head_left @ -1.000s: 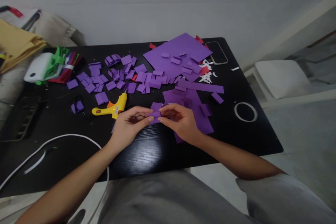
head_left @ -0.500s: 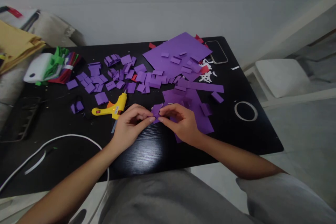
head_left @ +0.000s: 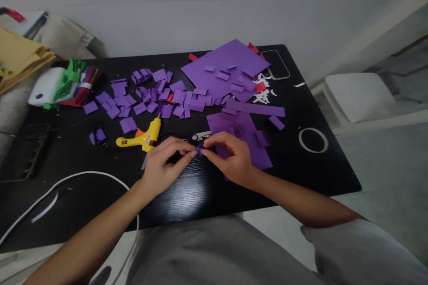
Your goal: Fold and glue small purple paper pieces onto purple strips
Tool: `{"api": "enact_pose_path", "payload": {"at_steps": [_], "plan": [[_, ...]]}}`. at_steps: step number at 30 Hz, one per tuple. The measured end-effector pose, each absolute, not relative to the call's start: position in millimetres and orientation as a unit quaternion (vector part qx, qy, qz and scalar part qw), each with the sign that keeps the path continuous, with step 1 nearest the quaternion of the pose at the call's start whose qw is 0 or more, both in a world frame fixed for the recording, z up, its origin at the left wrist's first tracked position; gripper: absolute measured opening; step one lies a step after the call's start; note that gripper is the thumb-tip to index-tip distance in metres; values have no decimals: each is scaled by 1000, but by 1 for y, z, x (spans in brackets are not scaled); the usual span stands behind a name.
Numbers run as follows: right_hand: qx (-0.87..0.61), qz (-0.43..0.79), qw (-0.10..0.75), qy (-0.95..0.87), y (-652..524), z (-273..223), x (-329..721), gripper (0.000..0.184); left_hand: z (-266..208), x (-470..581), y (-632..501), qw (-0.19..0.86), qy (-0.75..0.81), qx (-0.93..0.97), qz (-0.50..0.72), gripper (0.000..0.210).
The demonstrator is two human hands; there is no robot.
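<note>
Between my two hands, over the front middle of the table, is a small piece of purple paper. My left hand pinches its left side between thumb and fingers. From the right, my right hand pinches the other side, so most of the piece is hidden by fingertips. Just behind my fingers lie scissors, partly covered. A yellow glue gun rests left of my left hand. Beneath and beyond my right hand are purple sheets with small folded pieces on them.
Many small purple folded pieces are spread along the back of the black table. A phone and white paper scraps lie back right, a ring at right. A white cable curves across the front left.
The purple piece between my fingers has turned from face-on to nearly edge-on or folded, showing less surface. More of the scissors behind it now shows. Both hands stay in about the same place.
</note>
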State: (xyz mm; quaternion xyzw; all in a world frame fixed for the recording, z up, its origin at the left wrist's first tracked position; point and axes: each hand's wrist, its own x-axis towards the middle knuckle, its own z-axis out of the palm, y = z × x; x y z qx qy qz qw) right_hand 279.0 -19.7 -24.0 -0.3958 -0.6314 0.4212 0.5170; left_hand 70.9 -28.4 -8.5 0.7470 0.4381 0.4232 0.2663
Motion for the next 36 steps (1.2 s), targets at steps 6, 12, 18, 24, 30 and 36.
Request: {"api": "enact_pose_path", "payload": {"at_steps": [6, 12, 18, 24, 30, 36], "plan": [[-395, 423, 512, -634, -20, -26, 278, 10, -9, 71, -29, 278, 451, 742, 410, 4], [-400, 397, 500, -657, -16, -23, 280, 13, -9, 71, -29, 306, 474, 721, 402, 7], [-361, 435, 457, -686, -16, -18, 284, 18, -8, 69, -28, 397, 470, 671, 414, 13], [-343, 639, 370, -580, -13, -19, 284, 24, -4, 68, -22, 557, 448, 604, 353, 17], [-374, 693, 307, -535, -9, -19, 282, 35, -3, 66, -21, 583, 437, 621, 288, 17], [-390, 692, 295, -531, -9, -21, 281, 27, -5, 67, -21, 582, 449, 615, 286, 19]]}}
